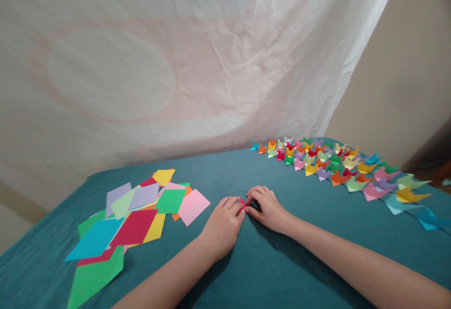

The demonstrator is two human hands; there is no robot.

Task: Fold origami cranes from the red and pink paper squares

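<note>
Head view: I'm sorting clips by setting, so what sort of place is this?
Probably an indoor paper-craft spot: loose coloured sheets and rows of folded paper birds are on a cloth-covered table, with a large pale cloth hanging behind.

The left grip (223, 224) and right grip (268, 206) hide most of the pinkish-red paper (242, 203), its folds too small to read; the frame cuts off both forearms (169, 276), the nearest green sheet (97, 278) and the near edge of the tabletop (211, 173); toward its far right corner, the rearmost origami birds (310, 148) overlap indistinctly; beyond its right edge, a dark shape (431, 145) is blurred.
</note>
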